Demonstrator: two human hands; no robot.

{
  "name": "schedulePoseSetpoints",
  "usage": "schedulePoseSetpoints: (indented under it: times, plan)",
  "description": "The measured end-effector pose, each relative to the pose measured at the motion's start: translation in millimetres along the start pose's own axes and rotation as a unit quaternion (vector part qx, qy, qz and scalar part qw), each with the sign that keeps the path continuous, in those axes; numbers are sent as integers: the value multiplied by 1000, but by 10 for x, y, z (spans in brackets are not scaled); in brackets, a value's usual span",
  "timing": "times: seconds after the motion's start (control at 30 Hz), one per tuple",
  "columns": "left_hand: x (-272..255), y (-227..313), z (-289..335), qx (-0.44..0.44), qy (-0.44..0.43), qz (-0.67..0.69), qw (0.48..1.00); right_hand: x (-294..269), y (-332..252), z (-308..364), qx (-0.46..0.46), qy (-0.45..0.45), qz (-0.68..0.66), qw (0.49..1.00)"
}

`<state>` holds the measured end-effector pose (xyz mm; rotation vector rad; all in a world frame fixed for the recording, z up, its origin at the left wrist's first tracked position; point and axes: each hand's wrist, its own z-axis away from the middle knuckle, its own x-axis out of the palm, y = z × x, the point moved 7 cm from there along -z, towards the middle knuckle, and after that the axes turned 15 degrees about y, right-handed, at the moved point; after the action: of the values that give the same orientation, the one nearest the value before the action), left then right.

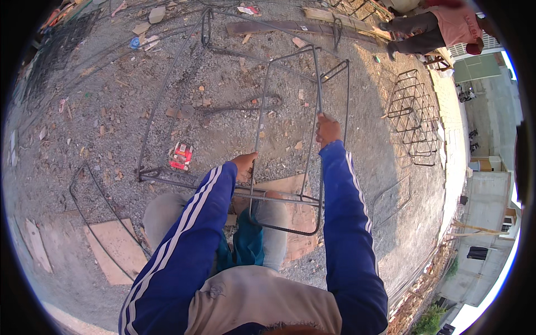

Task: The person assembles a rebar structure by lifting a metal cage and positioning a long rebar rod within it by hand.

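In front of me stands a rectangular steel rebar stirrup [260, 117], slightly tilted, its lower end near my knees. My left hand [244, 166] is closed around its left side bar. Higher up, my right hand [328, 130] grips the right side bar. Beyond and beside it are more bent bars forming a larger rebar frame [158, 100], which runs from the far middle to near my left knee. Several bars overlap, so I cannot tell which ones are joined. Part of the lower bars passes in front of a board by my legs.
Gravelly ground holds a red-and-white packet [181, 156], a looped bar [240, 107] and scraps. A bent bar [103, 195] and plywood piece [116, 250] lie left. A rebar cage [413, 117] sits right. Planks [279, 28] lie far off, near another person [435, 28].
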<state>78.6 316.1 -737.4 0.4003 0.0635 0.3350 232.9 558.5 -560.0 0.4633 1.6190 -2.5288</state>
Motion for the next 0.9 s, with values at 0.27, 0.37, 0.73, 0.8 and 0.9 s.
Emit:
schedulePoseSetpoints:
  times: [0.27,0.37,0.73,0.8,0.9]
  plan:
    - [-41,326,217,52,-13,111,992,60,-156,-558,-85,8,115,990]
    - [-24,376,151,60,20,188,980,90,-40,-844,-150,35,143,978]
    - [-248,297,235,90,140,284,944,59,232,-705,-249,32,87,964]
    - [-227,345,273,99,136,285,944,54,138,-631,-218,70,142,963]
    - [-168,487,284,109,109,306,939,99,120,-721,-128,29,70,989]
